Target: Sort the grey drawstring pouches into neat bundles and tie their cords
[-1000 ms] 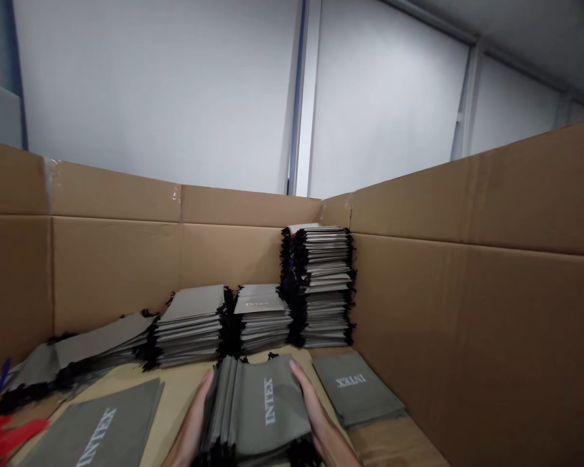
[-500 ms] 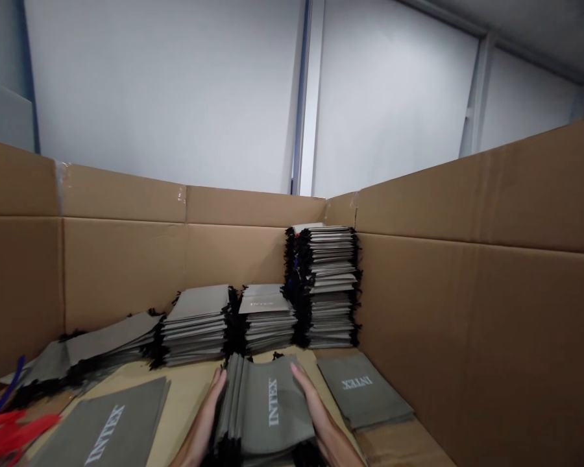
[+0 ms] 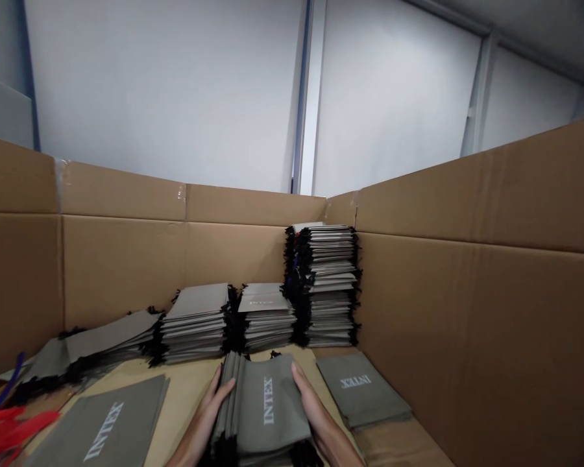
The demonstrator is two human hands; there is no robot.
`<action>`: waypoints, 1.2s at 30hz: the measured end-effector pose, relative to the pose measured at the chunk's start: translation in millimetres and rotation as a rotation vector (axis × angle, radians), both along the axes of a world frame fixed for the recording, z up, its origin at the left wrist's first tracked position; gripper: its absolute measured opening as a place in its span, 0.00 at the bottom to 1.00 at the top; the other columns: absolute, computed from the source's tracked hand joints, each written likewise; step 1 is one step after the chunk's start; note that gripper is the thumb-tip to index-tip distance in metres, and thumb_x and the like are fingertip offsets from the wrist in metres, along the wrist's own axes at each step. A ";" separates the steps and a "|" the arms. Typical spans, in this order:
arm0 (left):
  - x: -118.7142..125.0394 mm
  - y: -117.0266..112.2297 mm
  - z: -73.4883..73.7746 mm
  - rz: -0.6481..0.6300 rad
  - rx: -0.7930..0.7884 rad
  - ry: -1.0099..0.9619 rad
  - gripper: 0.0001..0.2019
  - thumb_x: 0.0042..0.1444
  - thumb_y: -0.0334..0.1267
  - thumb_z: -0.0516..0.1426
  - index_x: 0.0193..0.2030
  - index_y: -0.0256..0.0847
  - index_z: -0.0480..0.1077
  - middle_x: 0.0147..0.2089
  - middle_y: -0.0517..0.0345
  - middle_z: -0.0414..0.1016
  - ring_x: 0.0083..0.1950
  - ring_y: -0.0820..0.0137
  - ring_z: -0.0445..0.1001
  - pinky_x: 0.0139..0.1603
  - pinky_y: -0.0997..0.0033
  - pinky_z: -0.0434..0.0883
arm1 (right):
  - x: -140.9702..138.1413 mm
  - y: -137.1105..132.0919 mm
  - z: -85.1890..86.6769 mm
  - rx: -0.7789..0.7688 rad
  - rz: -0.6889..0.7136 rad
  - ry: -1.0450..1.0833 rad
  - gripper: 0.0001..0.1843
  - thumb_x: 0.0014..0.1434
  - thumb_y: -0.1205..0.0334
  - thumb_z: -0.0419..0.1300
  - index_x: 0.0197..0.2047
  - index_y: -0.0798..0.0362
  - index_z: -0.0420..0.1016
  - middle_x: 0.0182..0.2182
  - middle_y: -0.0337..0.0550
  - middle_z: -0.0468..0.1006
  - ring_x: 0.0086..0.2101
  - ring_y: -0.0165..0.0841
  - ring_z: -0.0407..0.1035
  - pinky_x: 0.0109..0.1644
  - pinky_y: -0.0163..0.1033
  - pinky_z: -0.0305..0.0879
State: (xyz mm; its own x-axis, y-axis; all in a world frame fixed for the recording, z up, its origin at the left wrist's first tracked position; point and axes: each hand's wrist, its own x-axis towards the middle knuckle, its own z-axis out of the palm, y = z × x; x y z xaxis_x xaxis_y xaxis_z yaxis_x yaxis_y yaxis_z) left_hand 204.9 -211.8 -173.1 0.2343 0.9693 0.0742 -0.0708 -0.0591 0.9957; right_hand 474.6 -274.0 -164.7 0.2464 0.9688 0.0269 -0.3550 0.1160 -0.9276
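Note:
Between my two hands is a bundle of grey fabric pouches (image 3: 274,408) printed INTEX, with black cords bunched at its lower end. My left hand (image 3: 209,408) grips the bundle's left side, where several folded layers stand on edge, its thumb lying over them. Pressed along the right edge is my right hand (image 3: 321,415), thumb near the top corner. The undersides of both hands are hidden. Just right of the bundle lies a flat pile of grey pouches (image 3: 363,389), and to the left another grey pouch pile (image 3: 109,421) shows the same lettering.
Cardboard walls (image 3: 477,324) enclose the space at the back and both sides. A tall pouch stack (image 3: 331,285) stands in the far corner, beside lower stacks (image 3: 197,324) along the back. Red strips (image 3: 19,431) and a blue strip (image 3: 10,386) lie at left.
My left thumb has shifted right, onto the folded layers. The bundle has moved slightly left between my hands, while the surrounding piles stay put.

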 end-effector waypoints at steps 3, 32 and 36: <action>1.6 0.5 6.2 0.060 0.031 0.010 0.46 0.53 0.55 0.63 0.77 0.42 0.61 0.84 0.53 0.52 0.85 0.54 0.45 0.81 0.51 0.58 | 3.7 5.6 -3.3 -0.009 -0.012 -0.026 0.49 0.44 0.22 0.72 0.58 0.48 0.85 0.69 0.50 0.74 0.75 0.51 0.55 0.79 0.53 0.50; 6.9 -12.3 25.0 0.039 0.207 0.150 0.42 0.63 0.55 0.57 0.80 0.37 0.59 0.83 0.50 0.54 0.84 0.55 0.49 0.83 0.48 0.49 | 9.0 8.6 -1.7 0.057 0.014 -0.235 0.64 0.43 0.27 0.76 0.76 0.48 0.65 0.74 0.55 0.64 0.73 0.51 0.58 0.78 0.53 0.50; 7.4 -14.4 30.2 0.041 0.201 0.149 0.44 0.61 0.57 0.58 0.79 0.34 0.60 0.82 0.47 0.54 0.84 0.53 0.49 0.83 0.47 0.47 | 10.5 7.0 -2.9 0.060 -0.014 -0.241 0.65 0.44 0.31 0.78 0.77 0.52 0.63 0.71 0.62 0.69 0.71 0.51 0.62 0.76 0.54 0.55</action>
